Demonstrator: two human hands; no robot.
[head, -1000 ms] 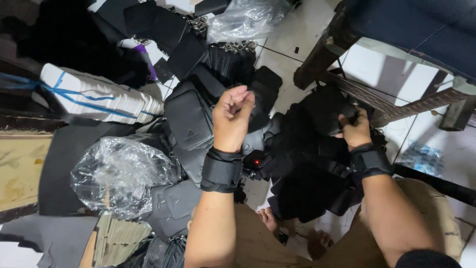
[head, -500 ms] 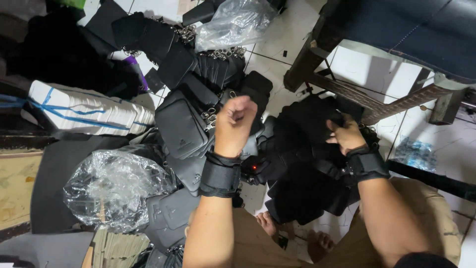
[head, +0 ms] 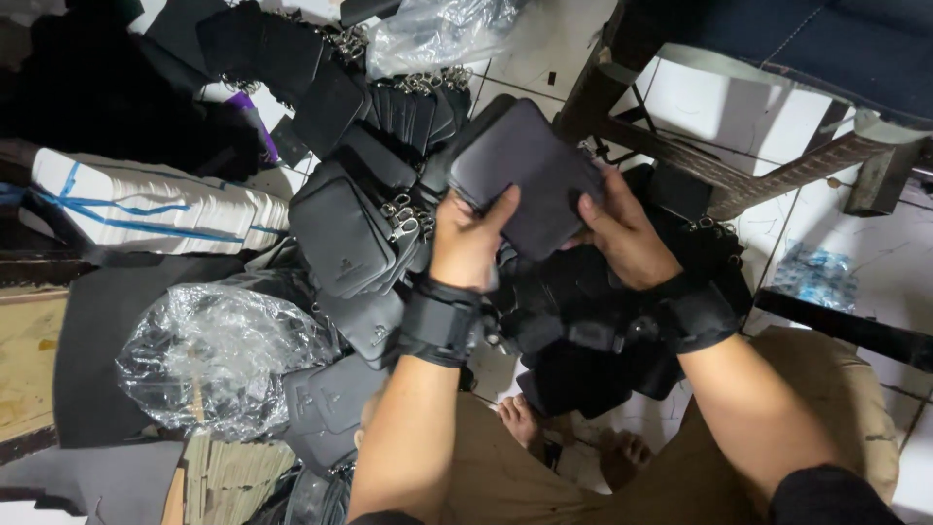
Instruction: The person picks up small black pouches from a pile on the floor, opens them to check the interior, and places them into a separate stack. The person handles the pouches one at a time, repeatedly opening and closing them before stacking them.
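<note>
Both hands hold one dark, flat rectangular pouch (head: pixel 530 175) up over a heap of similar goods on a tiled floor (head: pixel 748 117). The left hand (head: pixel 468 243) is closed on the pouch's near-left corner, thumb lying across its face, and the right hand (head: pixel 622 228) clasps its right edge with the fingers curled behind. Each wrist wears a black strap, the left wrist band (head: pixel 439 321) and the right wrist band (head: pixel 692 316). Just left of the held pouch lies a stack of small black pouches (head: pixel 345 233) with metal clips, and more of them fan out farther away at the top of the pile (head: pixel 413 107). Below the hands sits a mound of black pieces (head: pixel 583 331), which may be straps or more pouches; the dim view does not settle it. To the near left rests a crumpled clear plastic bag (head: pixel 219 360), and beyond it a white bundle with blue tape (head: pixel 146 209). A dark wooden chair frame (head: pixel 719 165) stands to the far right. The person's bare feet (head: pixel 622 457) show between tan trouser legs (head: pixel 836 389).
</note>
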